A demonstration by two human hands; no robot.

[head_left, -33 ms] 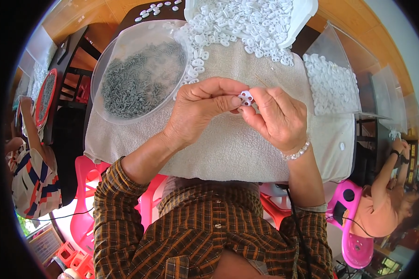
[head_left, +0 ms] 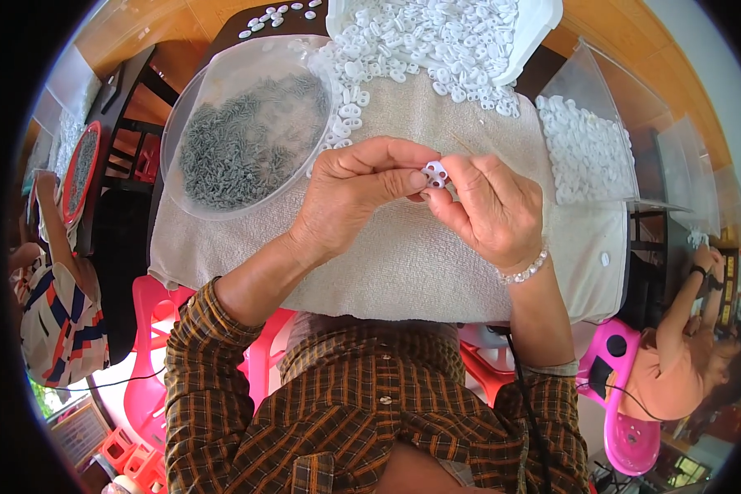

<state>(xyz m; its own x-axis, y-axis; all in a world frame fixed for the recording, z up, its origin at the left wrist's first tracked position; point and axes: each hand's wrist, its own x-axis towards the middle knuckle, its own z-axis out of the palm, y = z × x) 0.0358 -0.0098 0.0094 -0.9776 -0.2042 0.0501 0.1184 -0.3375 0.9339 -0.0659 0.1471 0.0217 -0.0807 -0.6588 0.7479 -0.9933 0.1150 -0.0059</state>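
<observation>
My left hand (head_left: 350,198) and my right hand (head_left: 494,214) meet over the middle of a pale towel (head_left: 412,267) that covers the table. Between their fingertips both pinch one small white plastic piece (head_left: 436,174) with round holes in it. My right wrist wears a bead bracelet (head_left: 525,269). Just to the upper left of my left hand stands a clear round bowl (head_left: 173,177) filled with small grey metal parts (head_left: 251,140). Loose white pieces (head_left: 350,111) lie on the towel between the bowl and my hands.
A white tray (head_left: 539,37) heaped with white plastic pieces stands at the far edge. A clear tray (head_left: 626,177) with more white pieces is on the right. One person (head_left: 53,309) sits at the left, another (head_left: 683,362) at the right. Pink stools (head_left: 152,317) stand near my lap.
</observation>
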